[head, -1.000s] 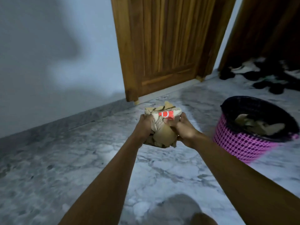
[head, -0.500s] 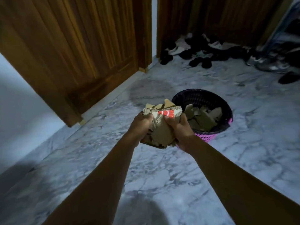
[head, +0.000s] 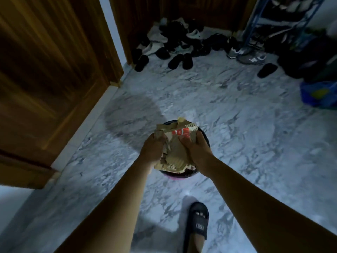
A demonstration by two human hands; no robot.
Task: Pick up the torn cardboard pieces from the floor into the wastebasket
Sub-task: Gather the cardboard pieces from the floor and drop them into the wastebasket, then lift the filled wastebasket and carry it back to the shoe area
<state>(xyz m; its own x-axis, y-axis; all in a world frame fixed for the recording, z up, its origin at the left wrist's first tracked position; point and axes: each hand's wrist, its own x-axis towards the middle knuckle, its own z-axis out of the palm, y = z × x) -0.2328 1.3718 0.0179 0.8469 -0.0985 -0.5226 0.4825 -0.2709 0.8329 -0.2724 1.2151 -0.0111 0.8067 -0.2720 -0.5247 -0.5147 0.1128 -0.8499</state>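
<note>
Over on the left stands a wooden door (head: 45, 79), its foot meeting the grey-veined marble floor (head: 237, 125). From the bottom of the view two bare forearms reach forward and draw close together at the middle. The left hand (head: 152, 150) comes first: its fingers are curled round the left edge of a bundle of torn cardboard pieces (head: 176, 152), with the knuckles turned up. The bundle sits squarely between the two hands, crumpled brown, with one pale strip on top that bears a red print (too blurred to read). The right hand (head: 197, 152) grips the other side, the thumb lying across the top near the red mark and the fingers wrapped underneath, so that both hands squeeze the pieces from opposite sides.

Directly beneath the bundle stands the wastebasket (head: 179, 175), mostly hidden by it; only a dark rim shows around the cardboard and a sliver of pink at the near side. The pieces are held over its mouth, and I cannot tell whether they touch it.

Nearer, to the right of the wastebasket, a foot in a black sandal (head: 197, 223) rests on the floor. Against the far wall lies a heap of shoes (head: 175, 46), then a blue rack (head: 264, 19), and a blue bag (head: 319, 94) at the right edge.
</note>
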